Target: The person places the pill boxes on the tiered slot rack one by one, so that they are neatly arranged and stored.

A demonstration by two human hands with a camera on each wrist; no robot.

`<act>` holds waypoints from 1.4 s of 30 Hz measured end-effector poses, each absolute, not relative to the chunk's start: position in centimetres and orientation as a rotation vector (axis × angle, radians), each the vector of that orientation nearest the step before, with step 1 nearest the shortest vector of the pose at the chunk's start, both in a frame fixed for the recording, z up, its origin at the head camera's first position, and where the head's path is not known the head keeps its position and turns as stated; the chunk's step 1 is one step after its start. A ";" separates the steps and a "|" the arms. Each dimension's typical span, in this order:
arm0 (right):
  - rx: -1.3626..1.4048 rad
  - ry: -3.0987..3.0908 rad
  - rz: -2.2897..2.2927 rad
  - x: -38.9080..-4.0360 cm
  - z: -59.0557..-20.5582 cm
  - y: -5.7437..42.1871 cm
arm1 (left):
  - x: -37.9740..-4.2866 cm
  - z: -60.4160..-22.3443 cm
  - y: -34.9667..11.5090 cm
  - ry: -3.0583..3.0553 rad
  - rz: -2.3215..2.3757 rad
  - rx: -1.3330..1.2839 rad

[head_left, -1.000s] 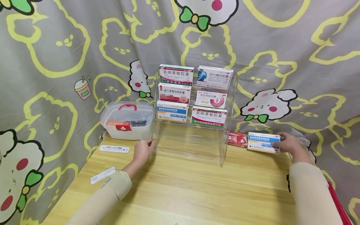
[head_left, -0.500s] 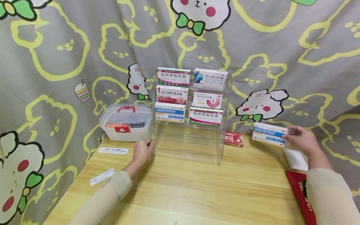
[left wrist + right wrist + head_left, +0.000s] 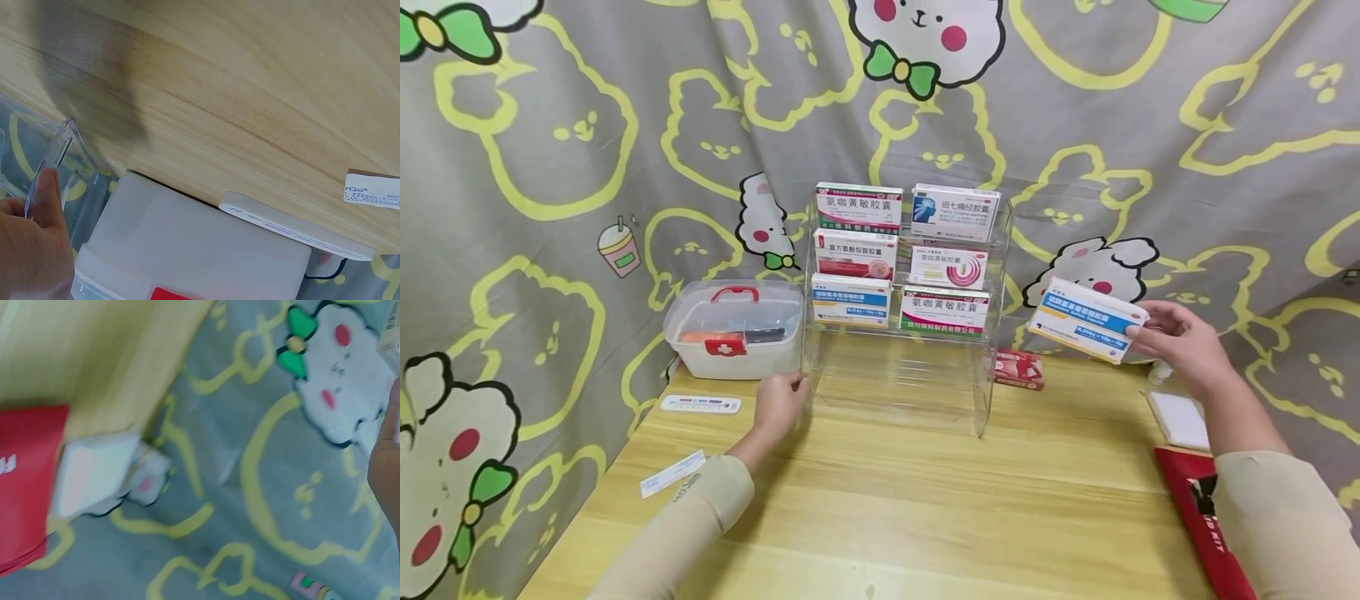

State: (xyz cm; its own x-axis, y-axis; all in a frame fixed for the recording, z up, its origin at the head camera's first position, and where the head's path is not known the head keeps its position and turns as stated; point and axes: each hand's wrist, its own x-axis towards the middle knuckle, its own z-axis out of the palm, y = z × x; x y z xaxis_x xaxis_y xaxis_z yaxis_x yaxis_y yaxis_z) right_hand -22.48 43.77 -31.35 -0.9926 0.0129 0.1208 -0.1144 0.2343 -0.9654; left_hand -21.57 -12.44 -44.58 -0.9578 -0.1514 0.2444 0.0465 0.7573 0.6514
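In the head view my right hand (image 3: 1180, 337) pinches a blue and white medicine box (image 3: 1088, 321) by its right end, raised and tilted above the table. Only part of that hand and a corner of the box show in the right wrist view. My left hand (image 3: 781, 407) grips the left side edge of a clear acrylic rack (image 3: 895, 404); the left wrist view shows the thumb against the clear panel (image 3: 57, 150). Medicine boxes fill the rack's three upper tiers in two columns, among them a matching blue and white box (image 3: 852, 302) at the lower left.
A red box (image 3: 1019, 369) lies right of the rack. At the right edge are a white packet (image 3: 1178, 419) and a red first aid pouch (image 3: 1202, 517). A lidded plastic case (image 3: 733, 354), a thermometer card (image 3: 700, 404) and a paper strip (image 3: 673, 473) are on the left.
My right hand has lifted the blue and white box off the table, from beside the red box, and tilted it. The left hand stays at the rack's edge. The head view has shifted slightly.
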 end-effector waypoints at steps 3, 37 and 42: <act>0.191 -2.265 2.013 -22.2 -30.6 41.9 | -21.4 -44.6 -12.6 -2.666 -0.991 0.075; 0.468 -2.454 1.798 -26.7 -32.6 16.1 | -21.8 -44.7 -12.8 -2.591 -0.909 0.018; 0.481 -2.504 1.719 -26.9 -34.1 14.1 | -21.9 -44.9 -12.6 -2.602 -0.939 0.035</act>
State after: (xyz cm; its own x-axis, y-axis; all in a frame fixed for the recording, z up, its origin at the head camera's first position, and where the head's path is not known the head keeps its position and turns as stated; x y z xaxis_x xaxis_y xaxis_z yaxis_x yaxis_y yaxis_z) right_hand -26.94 14.10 -34.13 -0.9490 -0.2171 0.2286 -0.2914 0.3273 -0.8989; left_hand -21.89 -12.64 -44.91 -0.9300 -0.1477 0.3365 0.1013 0.7772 0.6210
